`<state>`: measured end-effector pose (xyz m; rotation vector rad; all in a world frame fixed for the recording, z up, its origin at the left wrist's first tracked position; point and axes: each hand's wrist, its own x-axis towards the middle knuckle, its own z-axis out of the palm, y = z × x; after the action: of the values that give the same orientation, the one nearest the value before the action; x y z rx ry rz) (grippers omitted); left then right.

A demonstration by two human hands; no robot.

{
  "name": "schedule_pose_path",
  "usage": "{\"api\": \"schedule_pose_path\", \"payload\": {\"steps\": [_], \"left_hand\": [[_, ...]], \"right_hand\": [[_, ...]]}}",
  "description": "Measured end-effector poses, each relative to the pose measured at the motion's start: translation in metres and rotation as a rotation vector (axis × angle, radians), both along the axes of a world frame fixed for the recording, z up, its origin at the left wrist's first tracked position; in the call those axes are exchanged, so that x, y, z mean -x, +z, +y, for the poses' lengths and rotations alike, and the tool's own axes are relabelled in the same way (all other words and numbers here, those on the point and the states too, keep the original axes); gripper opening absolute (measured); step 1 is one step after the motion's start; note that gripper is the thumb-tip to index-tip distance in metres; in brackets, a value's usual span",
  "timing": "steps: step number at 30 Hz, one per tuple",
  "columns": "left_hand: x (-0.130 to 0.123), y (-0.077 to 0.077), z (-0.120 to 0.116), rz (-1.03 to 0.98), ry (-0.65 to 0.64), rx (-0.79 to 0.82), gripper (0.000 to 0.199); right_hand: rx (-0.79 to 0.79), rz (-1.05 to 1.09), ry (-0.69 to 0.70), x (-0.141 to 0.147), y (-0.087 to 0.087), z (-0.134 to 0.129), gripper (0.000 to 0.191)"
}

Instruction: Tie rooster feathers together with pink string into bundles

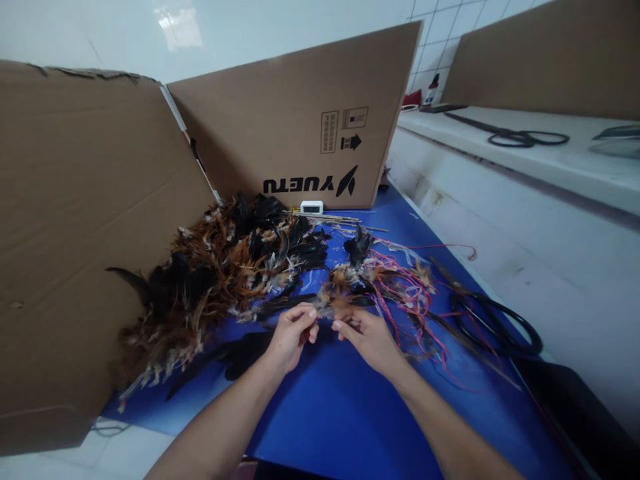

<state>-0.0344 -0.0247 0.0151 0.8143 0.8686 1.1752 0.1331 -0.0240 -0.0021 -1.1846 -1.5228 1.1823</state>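
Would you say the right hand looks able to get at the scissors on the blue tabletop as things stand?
Probably yes: the way from the right hand to the scissors crosses loose pink strings but nothing tall, though the hand appears occupied with brown feathers.

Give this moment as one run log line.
left hand: pinching feather tuft | right hand: at tuft, grip unclear | blue table: feather pile left, pink strings and scissors right

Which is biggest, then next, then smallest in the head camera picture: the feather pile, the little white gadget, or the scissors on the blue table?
1. Feather pile
2. Scissors
3. White gadget
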Motion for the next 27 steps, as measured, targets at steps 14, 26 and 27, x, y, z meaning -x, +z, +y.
{"api": "schedule_pose_path", "payload": {"steps": [14,26,27], "left_hand": [[-0.005,-0.006,-0.0056,0.087,-0.042,0.001,0.025],[-0.0052,-0.0074,-0.0049,0.1,-0.073,-0.015,0.022],[-0.0054,-0.007,-0.0048,0.097,-0.071,-0.017,0.022]], "right_hand": [[0.017,-0.118,0.062,0.001,-0.008,0.0018,0.02],[0.009,-0.132,0.096,0.0013,-0.0052,-0.0003,0.023],[0.017,-0.12,0.099,0.0016,-0.0051,-0.0005,0.022]]}}
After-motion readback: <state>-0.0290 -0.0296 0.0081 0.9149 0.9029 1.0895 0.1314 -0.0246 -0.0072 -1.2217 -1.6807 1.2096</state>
